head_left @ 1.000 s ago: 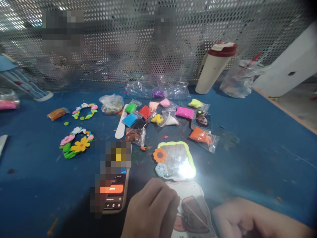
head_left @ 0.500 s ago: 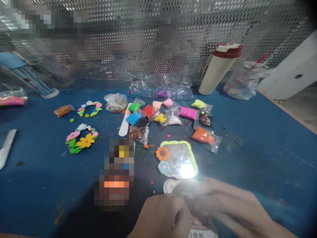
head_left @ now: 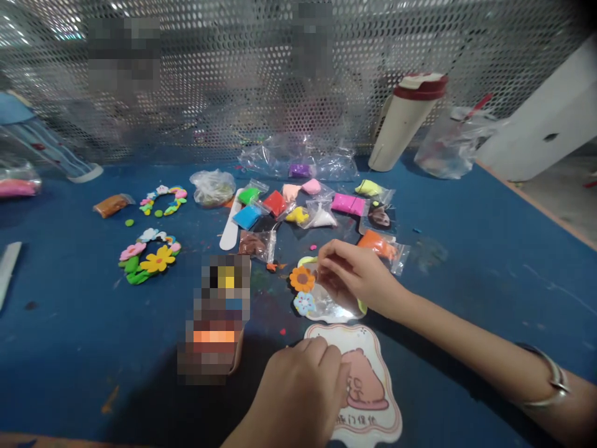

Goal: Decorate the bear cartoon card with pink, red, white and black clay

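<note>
My right hand (head_left: 359,277) is over a small mirror (head_left: 329,308), its thumb and fingers closed in a pinch beside the orange clay flower (head_left: 302,279). Anything between those fingertips is too small or hidden to make out. A blue clay flower (head_left: 305,303) sits lower on the mirror's left edge, and a yellow-green clay strip (head_left: 305,262) lines part of the rim. Nearer to me, my left hand (head_left: 301,386) has curled fingers and covers the left side of a white card (head_left: 389,429) with a pink cartoon figure. What the left fingers hold, if anything, is hidden.
Several clay packets, among them a magenta packet (head_left: 348,204), lie behind the mirror. A blurred-out phone-like object (head_left: 219,317) lies left of my hands. Two clay-decorated rings, the nearer flowered ring (head_left: 135,277) included, lie farther left. A cream tumbler (head_left: 405,124) stands at the back right.
My right hand has moved up and away from my left, from the card to the mirror. The card's cartoon has come into view, and the bright glare on the mirror is gone.
</note>
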`<action>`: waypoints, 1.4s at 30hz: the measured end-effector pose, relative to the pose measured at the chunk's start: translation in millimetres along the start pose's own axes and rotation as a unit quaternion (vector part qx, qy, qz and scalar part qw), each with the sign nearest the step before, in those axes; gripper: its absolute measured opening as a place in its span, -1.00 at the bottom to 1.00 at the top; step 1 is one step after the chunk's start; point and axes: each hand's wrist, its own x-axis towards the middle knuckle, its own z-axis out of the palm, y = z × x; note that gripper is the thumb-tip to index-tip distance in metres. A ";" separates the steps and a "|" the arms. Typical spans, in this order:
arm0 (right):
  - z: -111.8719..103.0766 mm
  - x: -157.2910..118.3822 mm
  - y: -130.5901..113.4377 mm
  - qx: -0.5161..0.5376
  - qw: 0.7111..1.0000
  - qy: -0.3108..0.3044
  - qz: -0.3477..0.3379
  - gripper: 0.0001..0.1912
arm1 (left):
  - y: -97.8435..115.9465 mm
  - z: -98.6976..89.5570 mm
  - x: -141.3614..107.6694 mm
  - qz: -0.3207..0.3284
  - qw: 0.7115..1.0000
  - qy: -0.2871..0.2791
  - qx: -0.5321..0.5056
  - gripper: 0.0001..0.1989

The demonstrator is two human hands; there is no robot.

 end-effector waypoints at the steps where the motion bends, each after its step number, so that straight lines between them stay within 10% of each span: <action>1: 0.5 0.2 2.1 0.002 1.000 -0.008 -0.006 -0.88 | 0.2 0.1 0.0 0.000 1.000 0.000 0.000 -0.79; 20: -2.2 6.3 5.7 0.254 0.966 0.014 0.047 -0.94 | -3.6 6.3 -1.4 -0.004 1.000 -0.017 0.001 -0.81; 42: 13.1 5.1 4.8 0.040 0.998 -0.034 -0.024 -0.89 | -1.3 4.3 0.9 -0.004 1.000 0.022 0.007 -0.80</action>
